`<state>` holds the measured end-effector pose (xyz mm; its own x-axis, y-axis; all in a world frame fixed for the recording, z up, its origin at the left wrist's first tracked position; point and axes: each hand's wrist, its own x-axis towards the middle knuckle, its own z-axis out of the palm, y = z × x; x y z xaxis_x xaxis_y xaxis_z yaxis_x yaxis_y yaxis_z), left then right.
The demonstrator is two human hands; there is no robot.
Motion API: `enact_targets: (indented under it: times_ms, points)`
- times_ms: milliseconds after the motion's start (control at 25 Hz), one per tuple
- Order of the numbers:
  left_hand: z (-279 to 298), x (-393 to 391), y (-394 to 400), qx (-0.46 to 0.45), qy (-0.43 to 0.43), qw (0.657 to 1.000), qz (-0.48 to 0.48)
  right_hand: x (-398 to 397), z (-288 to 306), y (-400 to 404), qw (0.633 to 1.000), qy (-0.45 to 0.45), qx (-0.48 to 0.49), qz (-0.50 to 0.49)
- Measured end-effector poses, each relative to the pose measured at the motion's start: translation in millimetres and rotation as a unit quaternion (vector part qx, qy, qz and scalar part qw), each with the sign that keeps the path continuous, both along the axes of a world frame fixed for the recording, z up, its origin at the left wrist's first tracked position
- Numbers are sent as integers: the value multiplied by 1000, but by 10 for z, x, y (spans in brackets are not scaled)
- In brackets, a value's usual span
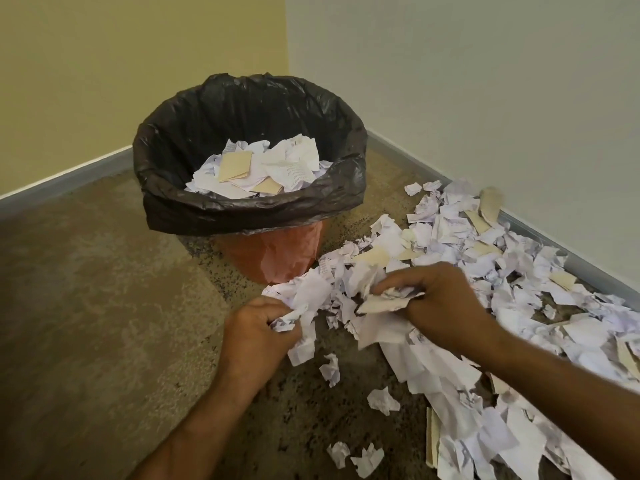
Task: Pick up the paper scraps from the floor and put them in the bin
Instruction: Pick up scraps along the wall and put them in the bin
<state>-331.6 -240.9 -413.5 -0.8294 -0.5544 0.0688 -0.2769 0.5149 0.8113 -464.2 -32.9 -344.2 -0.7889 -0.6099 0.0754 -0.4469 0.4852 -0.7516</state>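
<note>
Both hands are clenched on crumpled white paper scraps (450, 278) from the heap along the wall, left hand (258, 329) and right hand (440, 306), so squeeze tight and lift together over the nearby black-lined orange bin (249, 209) before letting go.

My one camera sits on my head, looking forward and down, close over my hands, toward the bin (249, 157) in the room's corner.
</note>
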Motion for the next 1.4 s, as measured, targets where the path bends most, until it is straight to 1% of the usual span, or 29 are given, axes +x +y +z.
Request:
enact_targets:
  times_ms: [80, 200, 320, 400, 480, 560, 640, 680, 760, 800, 840, 880, 920, 960, 1000, 1040, 1080, 1120, 1160, 1200, 1240, 1280, 1320, 1360, 1400]
  points:
    - [472, -4, 12, 8, 51, 999, -6, 18, 462, 17, 999, 5, -32, -11]
    - [1259, 8, -85, 27, 104, 994, -10, 5, 1126, -77, 994, 31, -103, -2]
    - [1833, -159, -426, -26, 157, 987, 8, -189, 1618, -435, 984, 104, -144, 29]
    - [2023, -408, -738, -59, 159, 985, 37, -408, 1798, -805, 977, 140, -156, 35]
    - [2058, -696, -1053, -86, 118, 986, 78, -681, 1816, -1222, 974, 178, -137, 29]
    - [1997, -946, -1289, -138, 54, 984, 97, -899, 1714, -1589, 973, 222, -60, 25]
    - [1914, -1093, -1391, -202, -41, 976, 65, -1015, 1523, -1832, 968, 244, 37, 49]
    - [1879, -1122, -1398, -215, -95, 971, 39, -1030, 1421, -1894, 962, 247, 90, 74]
    - [1758, -1146, -1392, -193, -173, 966, 7, -1025, 1247, -1907, 950, 240, 159, 121]
    - [1706, -1144, -1377, -189, -170, 967, 7, -1015, 1198, -1880, 948, 241, 166, 126]
    - [1671, -1114, -1341, -207, -123, 970, 17, -1003, 1173, -1841, 948, 257, 150, 114]
    - [1650, -1049, -1290, -237, -32, 970, 32, -980, 1161, -1788, 947, 290, 107, 86]
    - [1633, -940, -1199, -269, 89, 958, 40, -927, 1143, -1706, 941, 331, 38, 55]
    - [1601, -795, -1080, -291, 206, 934, 25, -835, 1120, -1589, 929, 365, -40, 41]
    - [1557, -619, -933, -306, 279, 910, -18, -712, 1072, -1439, 915, 387, -104, 49]
    - [1435, -435, -781, -321, 297, 896, -70, -566, 999, -1282, 903, 400, -134, 79]
    - [1248, -274, -657, -331, 273, 895, -123, -411, 875, -1130, 896, 408, -128, 120]
    - [980, -148, -568, -328, 215, 904, -168, -301, 695, -979, 893, 407, -95, 167]
    - [685, -62, -504, -309, 124, 923, -195, -251, 468, -849, 894, 395, -42, 207]
    - [446, -25, -457, -269, 3, 944, -192, -238, 232, -756, 898, 375, 23, 230]
    - [211, -15, -440, -220, -133, 950, -177, -258, 11, -710, 905, 336, 103, 239]
    - [-3, -9, -427, -173, -247, 938, -171, -298, -190, -704, 910, 278, 198, 235]
    - [-161, -20, -407, -143, -316, 923, -166, -348, -386, -722, 901, 224, 288, 235]
    - [-274, -38, -374, -136, -346, 915, -156, -386, -550, -750, 879, 200, 355, 248]
    - [-353, -72, -339, -135, -349, 917, -139, -426, -688, -787, 855, 202, 397, 266]
